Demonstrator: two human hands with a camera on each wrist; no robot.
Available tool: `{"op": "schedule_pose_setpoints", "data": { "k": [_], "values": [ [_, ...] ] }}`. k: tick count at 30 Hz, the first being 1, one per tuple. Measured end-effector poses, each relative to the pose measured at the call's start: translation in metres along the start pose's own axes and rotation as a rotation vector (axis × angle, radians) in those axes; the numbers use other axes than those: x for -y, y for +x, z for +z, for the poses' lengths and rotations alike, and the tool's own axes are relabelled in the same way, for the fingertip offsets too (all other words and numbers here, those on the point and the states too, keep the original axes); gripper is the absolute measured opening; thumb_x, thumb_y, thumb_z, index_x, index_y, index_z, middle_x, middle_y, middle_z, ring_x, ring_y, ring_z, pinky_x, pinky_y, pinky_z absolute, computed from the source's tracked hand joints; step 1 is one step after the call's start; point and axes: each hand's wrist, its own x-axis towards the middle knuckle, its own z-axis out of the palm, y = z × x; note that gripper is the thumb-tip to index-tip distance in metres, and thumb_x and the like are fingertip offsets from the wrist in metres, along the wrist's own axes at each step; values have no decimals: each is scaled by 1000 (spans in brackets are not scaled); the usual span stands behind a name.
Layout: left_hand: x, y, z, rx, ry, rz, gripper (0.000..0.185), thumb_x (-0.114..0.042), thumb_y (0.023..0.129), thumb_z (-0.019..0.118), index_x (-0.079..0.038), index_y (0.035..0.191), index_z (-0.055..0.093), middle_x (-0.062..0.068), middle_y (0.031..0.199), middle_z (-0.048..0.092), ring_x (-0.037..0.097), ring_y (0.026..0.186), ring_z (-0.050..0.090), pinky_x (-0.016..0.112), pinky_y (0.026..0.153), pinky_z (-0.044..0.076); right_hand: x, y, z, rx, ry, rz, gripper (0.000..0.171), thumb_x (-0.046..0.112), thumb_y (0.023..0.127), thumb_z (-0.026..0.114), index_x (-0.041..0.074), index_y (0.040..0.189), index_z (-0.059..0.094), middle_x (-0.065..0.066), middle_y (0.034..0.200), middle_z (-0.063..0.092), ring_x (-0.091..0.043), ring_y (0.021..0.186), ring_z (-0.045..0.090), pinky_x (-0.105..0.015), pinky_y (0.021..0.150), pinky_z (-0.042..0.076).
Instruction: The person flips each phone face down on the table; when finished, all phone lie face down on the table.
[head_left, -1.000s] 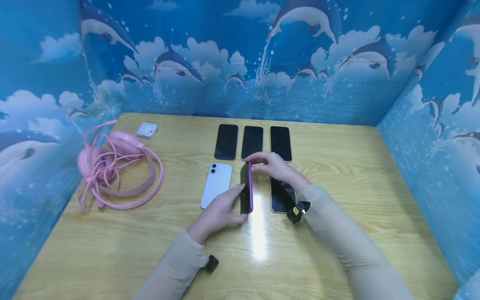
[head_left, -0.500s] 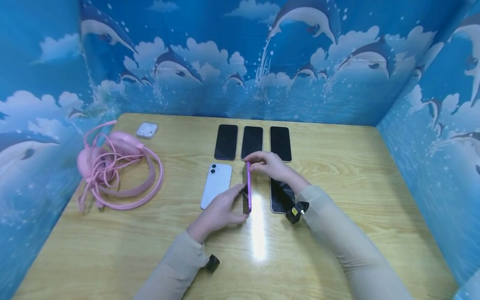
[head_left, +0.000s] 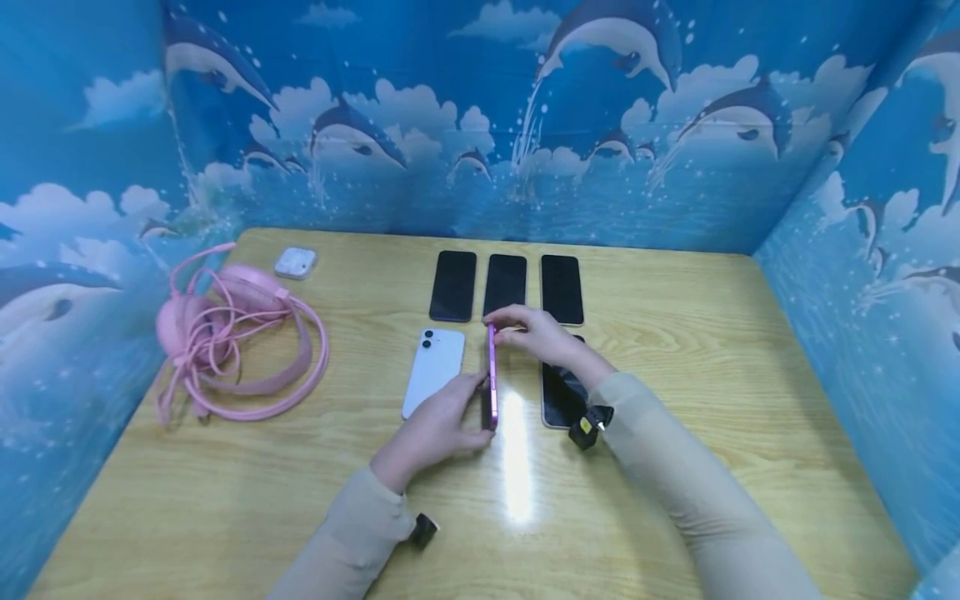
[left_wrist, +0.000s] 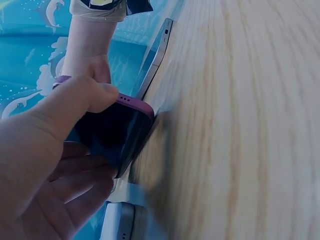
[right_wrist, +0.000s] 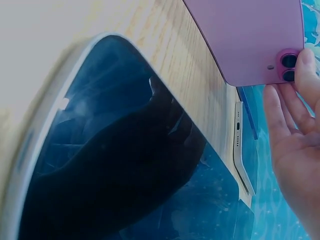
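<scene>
A pink smartphone [head_left: 492, 375] stands on its long edge at the table's middle, nearly upright. Its dark screen [left_wrist: 107, 132] faces left, and its pink back [right_wrist: 255, 40] with two camera lenses faces right. My left hand [head_left: 438, 421] holds the near end, thumb on the short edge and other fingers against the screen side. At the far end my right hand [head_left: 543, 337] pinches the corner beside the lenses. A white phone [head_left: 435, 371] lies back up to the left. Right of the pink phone, a black-screened phone [head_left: 562, 396] lies partly under my right wrist.
Behind my hands lie three dark-screened phones in a row: left [head_left: 453, 286], middle [head_left: 506, 283] and right [head_left: 562, 289]. Pink headphones [head_left: 247, 333] with a tangled cable and a small white case [head_left: 296, 262] occupy the table's left side. Dolphin-print curtains [head_left: 480, 125] surround the table [head_left: 712, 350].
The pink phone has turned from leaning, with its screen showing, to nearly upright on its edge. Its upper edge and my right hand have shifted slightly left; my left hand has barely moved.
</scene>
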Motion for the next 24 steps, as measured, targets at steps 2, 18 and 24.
{"op": "schedule_pose_setpoints", "data": {
  "k": [2, 18, 24],
  "values": [
    [0, -1, 0, -27, 37, 23, 93, -29, 74, 81, -8, 149, 29, 9, 147, 39, 22, 133, 38, 37, 110, 33, 0, -1, 1, 9, 1, 3, 40, 23, 91, 64, 12, 130, 59, -2, 125, 60, -19, 118, 53, -39, 102, 44],
    [-7, -4, -2, -151, 248, 226, 100, -25, 70, 85, -10, 150, 27, 5, 155, 25, 19, 138, 31, 33, 111, 30, -8, 2, 7, 51, 30, -47, 48, 9, 88, 68, 5, 133, 53, -8, 126, 57, -21, 117, 54, -33, 101, 45],
    [-8, -5, -3, -165, 259, 205, 100, -27, 68, 86, -7, 149, 31, 4, 155, 26, 19, 138, 30, 33, 111, 29, -9, 4, 9, 63, 15, -49, 49, 9, 87, 69, 3, 132, 52, -9, 124, 59, -22, 116, 55, -30, 100, 46]
  ]
}}
